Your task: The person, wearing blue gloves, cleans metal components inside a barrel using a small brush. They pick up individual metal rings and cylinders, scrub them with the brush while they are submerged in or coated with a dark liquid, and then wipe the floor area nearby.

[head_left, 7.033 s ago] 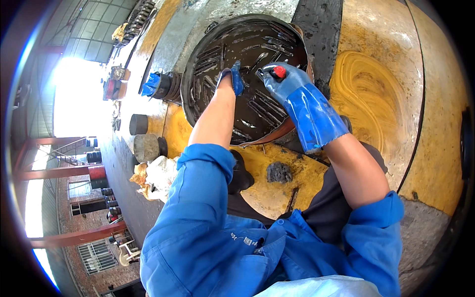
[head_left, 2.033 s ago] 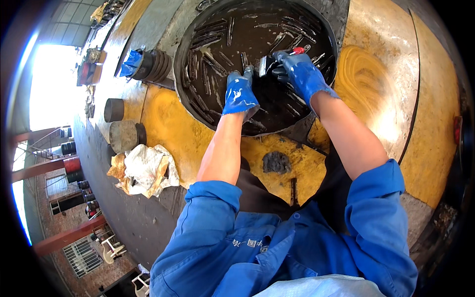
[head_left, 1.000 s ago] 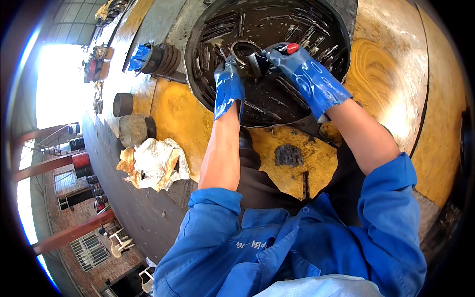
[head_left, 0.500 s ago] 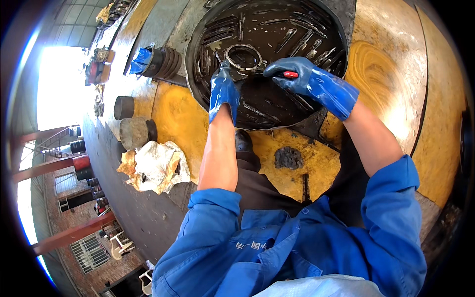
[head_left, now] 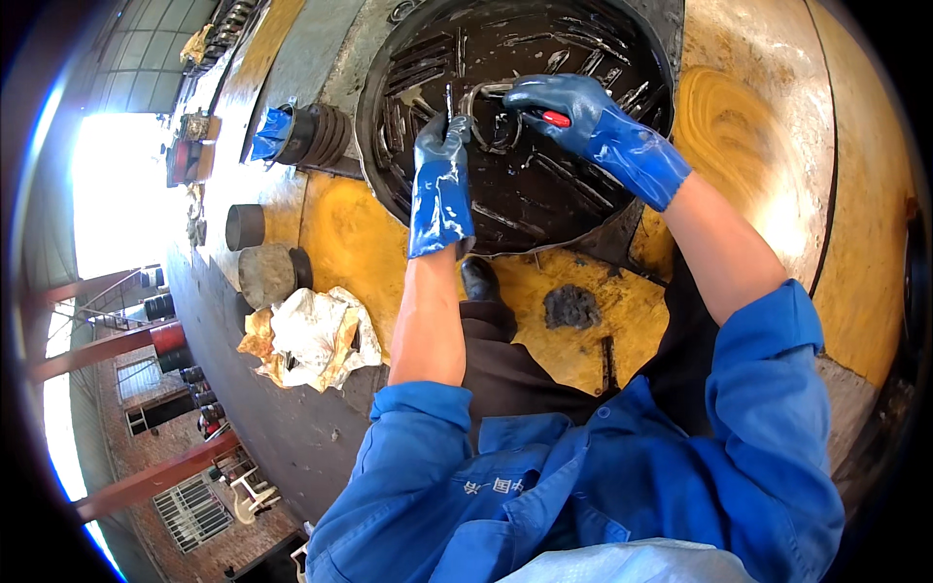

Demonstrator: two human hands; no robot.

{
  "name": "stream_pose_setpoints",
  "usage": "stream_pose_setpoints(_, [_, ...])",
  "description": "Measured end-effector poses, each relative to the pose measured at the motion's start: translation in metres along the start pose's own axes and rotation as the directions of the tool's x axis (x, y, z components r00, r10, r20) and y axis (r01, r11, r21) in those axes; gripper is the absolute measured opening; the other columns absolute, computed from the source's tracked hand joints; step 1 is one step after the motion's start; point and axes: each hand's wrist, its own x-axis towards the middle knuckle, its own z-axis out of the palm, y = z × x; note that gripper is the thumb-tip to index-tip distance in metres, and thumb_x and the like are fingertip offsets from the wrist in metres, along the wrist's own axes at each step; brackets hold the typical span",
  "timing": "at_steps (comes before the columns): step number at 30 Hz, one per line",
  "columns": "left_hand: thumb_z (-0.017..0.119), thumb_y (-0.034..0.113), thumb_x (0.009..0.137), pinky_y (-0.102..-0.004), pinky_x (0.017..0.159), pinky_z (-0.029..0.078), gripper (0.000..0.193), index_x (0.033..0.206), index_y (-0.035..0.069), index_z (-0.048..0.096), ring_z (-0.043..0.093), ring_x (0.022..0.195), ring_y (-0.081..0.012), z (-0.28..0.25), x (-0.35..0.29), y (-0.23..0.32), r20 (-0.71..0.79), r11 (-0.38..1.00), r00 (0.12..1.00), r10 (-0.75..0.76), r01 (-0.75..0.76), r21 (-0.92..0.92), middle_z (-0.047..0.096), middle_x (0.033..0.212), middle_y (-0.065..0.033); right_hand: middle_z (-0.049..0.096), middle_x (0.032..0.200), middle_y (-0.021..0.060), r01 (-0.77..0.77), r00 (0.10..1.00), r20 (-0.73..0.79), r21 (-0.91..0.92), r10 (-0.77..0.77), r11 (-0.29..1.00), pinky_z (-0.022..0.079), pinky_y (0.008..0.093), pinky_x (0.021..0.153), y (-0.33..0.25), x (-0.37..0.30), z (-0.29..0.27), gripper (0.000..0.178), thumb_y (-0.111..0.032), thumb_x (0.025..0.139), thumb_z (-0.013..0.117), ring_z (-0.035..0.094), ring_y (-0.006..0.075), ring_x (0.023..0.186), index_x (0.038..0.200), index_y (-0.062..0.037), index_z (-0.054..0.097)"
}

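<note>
A wide round pan of dark oily liquid lies in front of me, with several glossy black strips inside. Over it, my left hand, in a wet blue glove, is closed on the left side of an oily metal ring, which is tilted. My right hand, gloved in blue too, is closed round a tool with a red handle. Its fingertips are at the ring's right side. The tool's working end is mostly hidden, so its kind cannot be told.
Left of the pan stand dark stacked rings with blue plastic on top, and short cylinders. A crumpled whitish bag lies nearer. My boot and a black lump are on the yellow stained plates below the pan.
The ring has gone from lying nearly flat to tilted, with my left hand now on its left side. My right hand has moved slightly up and left. The view has shifted a little.
</note>
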Motion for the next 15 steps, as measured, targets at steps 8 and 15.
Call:
stream_pose_setpoints(8, [0.070, 0.024, 0.099, -0.0299, 0.070, 0.047, 0.033, 0.117, -0.004, 0.072, 0.054, 0.076, -0.0121, 0.003, 0.012, -0.020, -0.030, 0.984, 0.988, -0.151, 0.153, 0.096, 0.069, 0.087, -0.0044, 0.070, 0.129, 0.0115, -0.138, 0.909, 0.361, -0.207, 0.207, 0.968, 0.059, 0.0431, 0.095, -0.012, -0.008, 0.009, 0.038, -0.014, 0.086, 0.073, 0.071, 0.0335, 0.108, 0.124, -0.0160, 0.071])
stream_pose_setpoints(15, [0.073, 0.037, 0.096, -0.0309, 0.074, 0.049, 0.047, 0.122, -0.003, 0.071, 0.057, 0.078, -0.0128, 0.001, 0.007, -0.003, 0.088, 0.971, 0.975, -0.205, 0.191, 0.145, 0.070, 0.091, -0.0046, 0.052, 0.153, 0.0087, 0.087, 0.907, 0.380, -0.593, 0.183, 0.801, 0.049, 0.0467, 0.108, -0.023, 0.002, 0.002, 0.061, -0.013, 0.085, 0.069, 0.059, 0.0301, 0.131, 0.144, -0.0240, 0.056])
